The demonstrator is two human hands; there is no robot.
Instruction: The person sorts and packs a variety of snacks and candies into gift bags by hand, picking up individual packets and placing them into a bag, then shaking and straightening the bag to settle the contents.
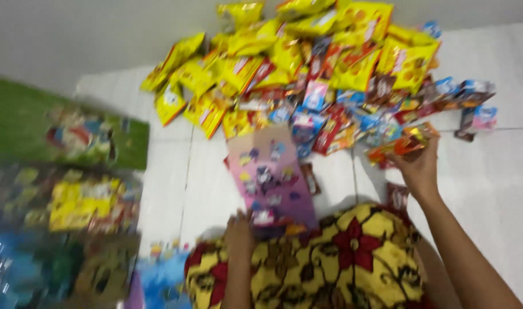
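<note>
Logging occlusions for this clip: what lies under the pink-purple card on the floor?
The pink-purple card rests on white floor tiles; its top edge overlaps the snack packet pile. The left hand touches its near end. Anything beneath stays hidden.

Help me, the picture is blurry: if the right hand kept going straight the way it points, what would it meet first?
Probably the heap of snack packets on the white floor. The right hand already holds an orange packet and points up toward the heap's near edge; blur makes depth uncertain.
</note>
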